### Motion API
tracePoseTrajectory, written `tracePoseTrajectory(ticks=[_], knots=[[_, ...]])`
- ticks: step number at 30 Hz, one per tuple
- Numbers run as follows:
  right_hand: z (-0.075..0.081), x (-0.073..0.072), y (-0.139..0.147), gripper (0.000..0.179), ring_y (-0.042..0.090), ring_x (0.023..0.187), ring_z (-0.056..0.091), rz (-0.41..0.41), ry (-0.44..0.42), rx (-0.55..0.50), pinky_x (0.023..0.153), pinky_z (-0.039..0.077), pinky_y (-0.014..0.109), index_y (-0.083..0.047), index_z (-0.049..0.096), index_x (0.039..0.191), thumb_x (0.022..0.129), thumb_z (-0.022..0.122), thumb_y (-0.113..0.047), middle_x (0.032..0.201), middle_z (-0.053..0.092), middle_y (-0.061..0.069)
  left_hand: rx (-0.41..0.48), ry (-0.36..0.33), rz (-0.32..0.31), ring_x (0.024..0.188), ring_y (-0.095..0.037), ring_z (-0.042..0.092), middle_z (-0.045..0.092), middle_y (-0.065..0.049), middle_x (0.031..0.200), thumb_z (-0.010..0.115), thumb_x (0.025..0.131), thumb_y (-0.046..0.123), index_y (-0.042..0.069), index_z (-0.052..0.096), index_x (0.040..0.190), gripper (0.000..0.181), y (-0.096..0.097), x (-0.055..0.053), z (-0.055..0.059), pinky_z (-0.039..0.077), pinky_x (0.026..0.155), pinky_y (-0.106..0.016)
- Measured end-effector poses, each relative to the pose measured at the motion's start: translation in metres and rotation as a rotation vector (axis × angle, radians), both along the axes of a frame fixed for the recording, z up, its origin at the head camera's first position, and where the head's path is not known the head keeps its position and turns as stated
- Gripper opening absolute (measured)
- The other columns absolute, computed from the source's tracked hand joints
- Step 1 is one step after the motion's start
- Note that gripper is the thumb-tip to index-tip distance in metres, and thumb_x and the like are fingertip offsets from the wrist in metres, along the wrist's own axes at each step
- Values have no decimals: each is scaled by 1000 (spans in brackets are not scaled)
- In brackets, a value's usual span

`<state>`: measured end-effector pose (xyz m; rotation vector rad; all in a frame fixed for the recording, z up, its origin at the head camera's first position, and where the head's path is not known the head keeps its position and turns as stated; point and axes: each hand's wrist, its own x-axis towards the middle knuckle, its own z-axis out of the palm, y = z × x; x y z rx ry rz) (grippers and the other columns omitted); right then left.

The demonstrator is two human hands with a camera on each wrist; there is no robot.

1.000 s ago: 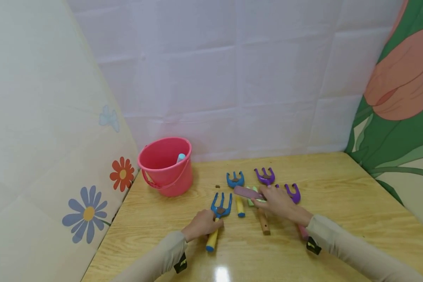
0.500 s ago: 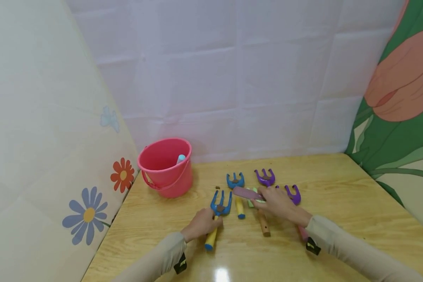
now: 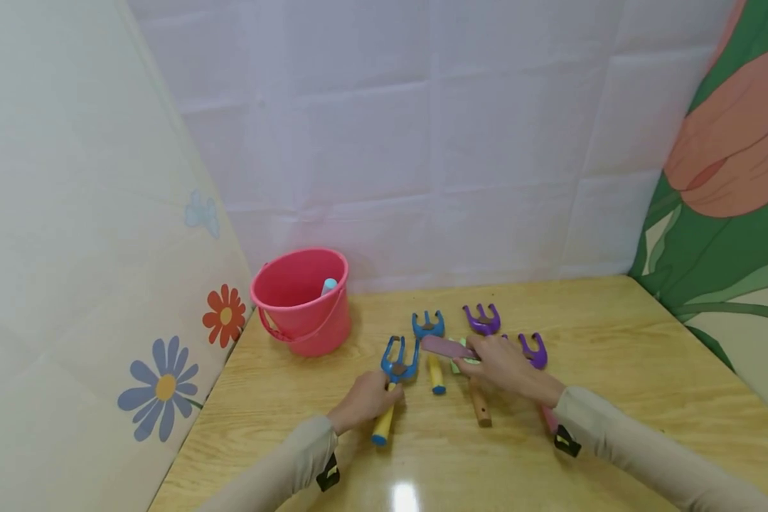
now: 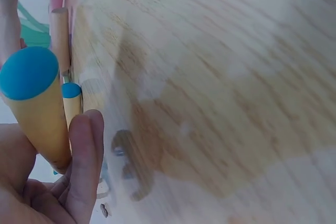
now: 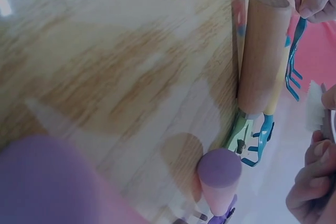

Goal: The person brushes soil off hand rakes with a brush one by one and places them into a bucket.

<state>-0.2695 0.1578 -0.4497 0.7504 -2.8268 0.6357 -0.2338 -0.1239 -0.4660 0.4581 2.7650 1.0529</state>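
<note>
In the head view my left hand (image 3: pixel 365 402) grips a small garden fork (image 3: pixel 399 368) by its yellow handle. Its blue tines point away from me, and a brown patch of dirt marks the head. The blue-capped handle end (image 4: pixel 29 74) fills the left of the left wrist view, raised off the table. My right hand (image 3: pixel 502 366) holds a mauve brush (image 3: pixel 444 347) above the other tools. White bristles (image 5: pixel 315 106) show on the brush in the right wrist view. Between the brush tip and the fork's tines there is a small gap.
Another blue fork (image 3: pixel 428 328), a green-headed tool with a wooden handle (image 3: pixel 480 407) and two purple forks (image 3: pixel 484 323) lie around my right hand. A pink bucket (image 3: pixel 313 331) stands back left, with a light-blue-ended item (image 3: pixel 329 285) inside. Cloth walls border the table.
The fork in my left hand has tilted and shifted slightly away from me, its tines now higher in the head view. My right hand and the brush have barely moved.
</note>
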Motion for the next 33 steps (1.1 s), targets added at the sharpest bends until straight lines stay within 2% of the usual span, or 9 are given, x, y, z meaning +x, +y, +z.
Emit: tracePoseTrajectory(ticks=[10, 19, 28, 33], knots=[[2, 2, -3, 30, 5, 49, 37, 11, -16, -11, 44, 30, 22, -16, 51, 78, 92, 67, -37, 61, 43, -8, 3, 17, 19, 43, -5, 44, 46, 7, 50, 63, 89, 18, 13, 49, 58, 34, 3, -1, 2, 33, 39, -18], [-1, 1, -7, 29, 4, 49, 36, 0, 6, 11, 43, 29, 21, -15, 54, 78, 91, 68, -37, 61, 44, -8, 17, 42, -13, 43, -4, 43, 45, 7, 51, 62, 91, 16, 13, 49, 60, 34, 2, -4, 2, 33, 40, -18], [-3, -1, -13, 26, 3, 50, 38, 58, 110, 6, 44, 33, 21, -13, 59, 80, 89, 71, -34, 63, 47, -10, 21, 67, -11, 43, -3, 39, 40, 8, 51, 63, 92, 14, 14, 46, 59, 38, 2, -7, 3, 31, 42, -18], [-4, -1, -13, 25, 2, 50, 35, 68, 116, 5, 44, 31, 21, -16, 56, 78, 89, 70, -33, 63, 45, -11, 18, 74, -11, 43, -4, 40, 40, 7, 51, 63, 93, 14, 14, 44, 58, 39, 4, -6, 3, 31, 42, -18]])
